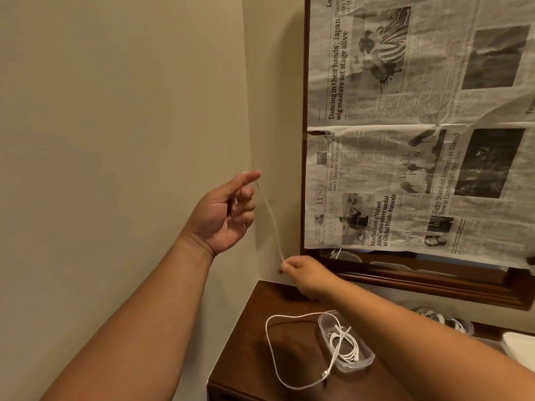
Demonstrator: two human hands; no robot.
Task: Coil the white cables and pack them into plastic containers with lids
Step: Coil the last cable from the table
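Currently one white cable (pixel 270 218) is stretched in the air in front of the wall corner. It is motion-blurred and faint, running from the left hand (pixel 228 212) down to the right hand (pixel 304 274). The left hand is raised, palm toward the camera, with fingers curled round the cable's top end. A small white bit shows inside the curl, but the exact grip is hard to make out. The right hand pinches the lower end at its fingertips.

Below, on the wooden table (pixel 254 371), a clear container (pixel 364 361) sits open with a coiled cable (pixel 346 344) inside. A loose cable (pixel 270 345) loops over the tabletop and crosses the container; whether it joins the coil is unclear.

More containers (pixel 451 321) sit behind the right forearm, partly hidden, contents unclear. A white object (pixel 519 347) is cut off at the right edge. Newspaper (pixel 419 140) covers a wood-framed mirror (pixel 434 282) above.
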